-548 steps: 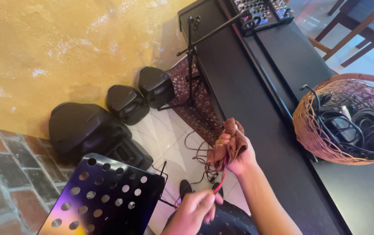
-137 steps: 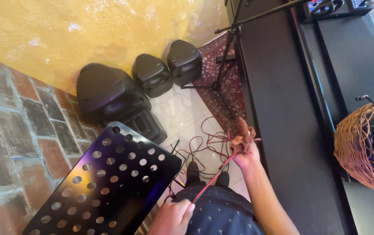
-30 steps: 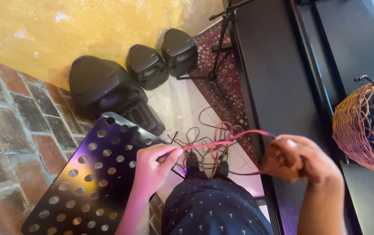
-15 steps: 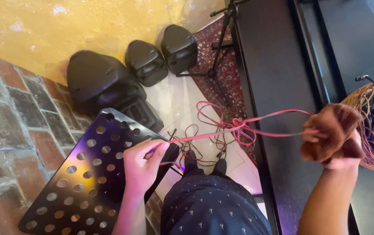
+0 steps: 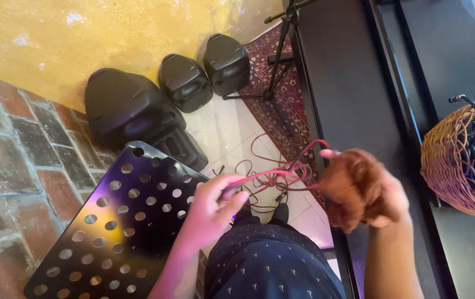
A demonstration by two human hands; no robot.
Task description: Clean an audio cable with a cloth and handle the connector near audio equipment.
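Observation:
My left hand [image 5: 211, 213] pinches a thin red cable [image 5: 273, 174] between thumb and fingers, just above my dark patterned trousers. The cable runs right to my right hand [image 5: 366, 191], which is closed around a coiled bundle of the same red cable. A loop of it sticks up by the right hand's fingers. More red cable lies in loose tangles on the tiled floor [image 5: 232, 130] below and between the two hands.
A perforated black music-stand tray [image 5: 113, 224] sits at my lower left. Three black speakers [image 5: 185, 83] line the yellow wall. A microphone stand [image 5: 276, 61] stands on a red patterned rug. A wicker basket [image 5: 453, 163] of black cables rests on the dark counter [image 5: 353, 77] at right.
My right hand has swung back left toward my left hand, shortening the stretched cable between them. The left hand keeps its pinch on the cable.

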